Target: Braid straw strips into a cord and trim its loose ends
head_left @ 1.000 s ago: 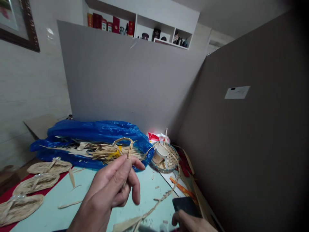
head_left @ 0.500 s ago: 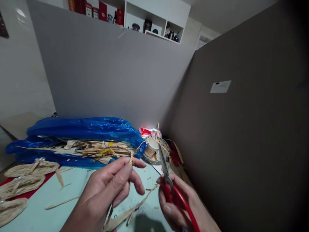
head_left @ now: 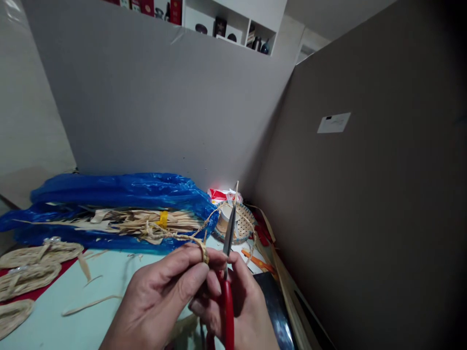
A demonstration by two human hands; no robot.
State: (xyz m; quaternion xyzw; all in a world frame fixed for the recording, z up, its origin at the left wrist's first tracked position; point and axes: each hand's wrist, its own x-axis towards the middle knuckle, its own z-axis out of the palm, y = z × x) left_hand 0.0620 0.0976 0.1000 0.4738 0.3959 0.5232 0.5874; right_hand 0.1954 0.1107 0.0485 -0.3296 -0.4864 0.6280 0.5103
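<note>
Already-twisted cord [head_left: 203,249], its stub [head_left: 205,237] apparently uncut, is pinched by the left hand [head_left: 160,297]; red-handled scissors [head_left: 228,304] are held by the right hand [head_left: 251,311].

Head-worn, the camera looks forward-down — near the left hand [head_left: 160,296] and right hand [head_left: 251,313].

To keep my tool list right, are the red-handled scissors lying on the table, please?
No, the right hand holds the scissors.
</note>
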